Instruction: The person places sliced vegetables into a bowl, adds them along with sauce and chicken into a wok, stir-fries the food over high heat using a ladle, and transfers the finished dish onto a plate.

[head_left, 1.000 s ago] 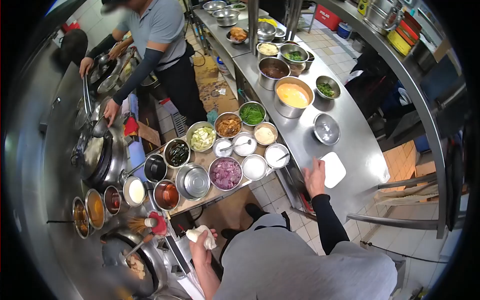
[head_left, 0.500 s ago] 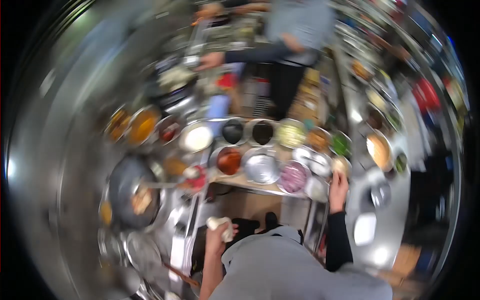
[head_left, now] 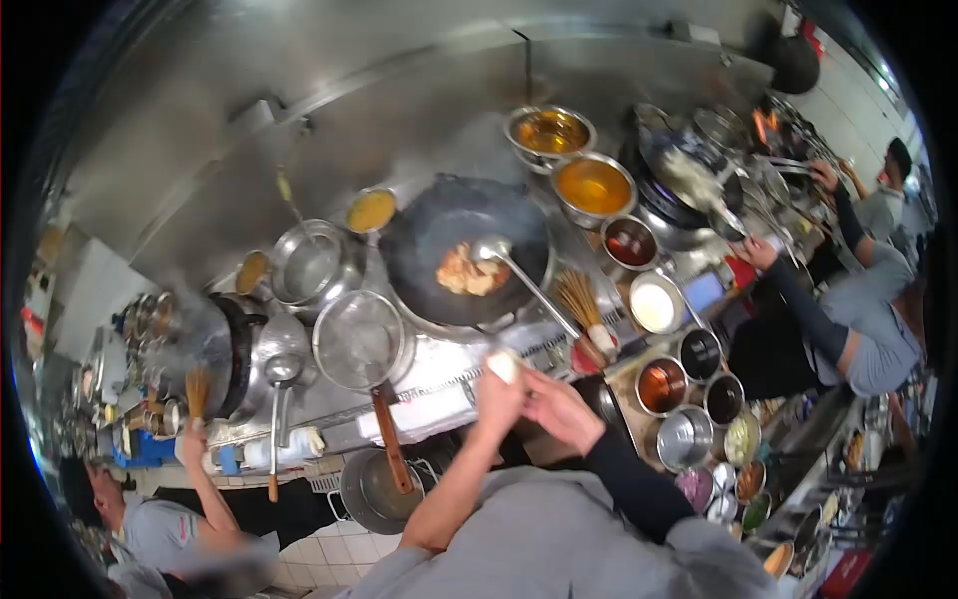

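Close together in front of my body, my two hands meet at the stove's front edge. My left hand [head_left: 499,399] is wrapped round a white cloth [head_left: 504,366], of which only a part shows. Beside it my right hand [head_left: 561,407] has bent fingers near the cloth; whether they hold it is unclear. Beyond the hands stands a dark wok [head_left: 419,250] with pale brown pieces of food [head_left: 469,272] in it. A metal ladle [head_left: 539,290] rests in the wok, its bowl at the food and its handle pointing towards my right hand.
A wooden-handled strainer [head_left: 359,341] lies left of the wok. Right of it are a bamboo brush [head_left: 579,298], a bowl of orange liquid [head_left: 594,187] and several sauce pots. One co-worker [head_left: 160,529] is at the left, another [head_left: 858,329] at the right.
The view has swung left from the steel counter and ingredient bowls to the wok. My right hand has left the counter side and come up beside my left hand, which still holds the cloth.
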Motion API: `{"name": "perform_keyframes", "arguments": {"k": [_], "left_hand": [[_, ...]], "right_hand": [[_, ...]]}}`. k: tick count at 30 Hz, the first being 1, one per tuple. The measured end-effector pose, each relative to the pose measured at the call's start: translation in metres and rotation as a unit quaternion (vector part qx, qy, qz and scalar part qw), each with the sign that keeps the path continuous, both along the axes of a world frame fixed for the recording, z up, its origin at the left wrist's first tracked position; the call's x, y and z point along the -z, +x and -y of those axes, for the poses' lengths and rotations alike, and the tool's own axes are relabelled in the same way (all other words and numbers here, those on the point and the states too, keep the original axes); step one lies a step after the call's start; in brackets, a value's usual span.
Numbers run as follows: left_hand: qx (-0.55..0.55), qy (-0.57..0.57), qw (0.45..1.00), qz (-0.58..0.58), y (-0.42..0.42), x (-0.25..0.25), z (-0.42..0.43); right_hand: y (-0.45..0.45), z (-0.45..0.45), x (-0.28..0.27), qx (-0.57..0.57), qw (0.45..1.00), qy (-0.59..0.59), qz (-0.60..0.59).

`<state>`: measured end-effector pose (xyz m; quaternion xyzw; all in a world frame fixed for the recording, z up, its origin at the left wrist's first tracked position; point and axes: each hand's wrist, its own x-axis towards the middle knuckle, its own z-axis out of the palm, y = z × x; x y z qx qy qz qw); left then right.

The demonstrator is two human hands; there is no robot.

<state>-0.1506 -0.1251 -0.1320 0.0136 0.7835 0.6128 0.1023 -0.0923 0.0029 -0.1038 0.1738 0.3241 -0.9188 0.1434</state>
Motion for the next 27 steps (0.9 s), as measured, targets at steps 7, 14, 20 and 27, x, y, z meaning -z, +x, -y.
{"name": "perform_keyframes", "arguments": {"k": [7, 14, 20, 27], "left_hand": [[0.054, 0.043, 0.995, -0.077, 0.013, -0.075, 0.023], [0.327, -0.012, 0.936, -0.129, 0.011, -0.108, -0.015], [0.337, -0.189, 0.917, -0.097, -0.010, -0.123, -0.028], [0.257, -0.282, 0.924, -0.027, -0.031, -0.116, -0.018]], "right_hand": [[-0.139, -0.034, 0.028, -0.036, 0.889, 0.452, -0.065], [-0.159, -0.023, 0.038, -0.040, 0.725, 0.662, -0.186], [-0.152, -0.043, 0.060, -0.201, 0.611, 0.740, -0.196], [-0.162, -0.077, 0.053, -0.240, 0.869, 0.431, -0.034]]}}
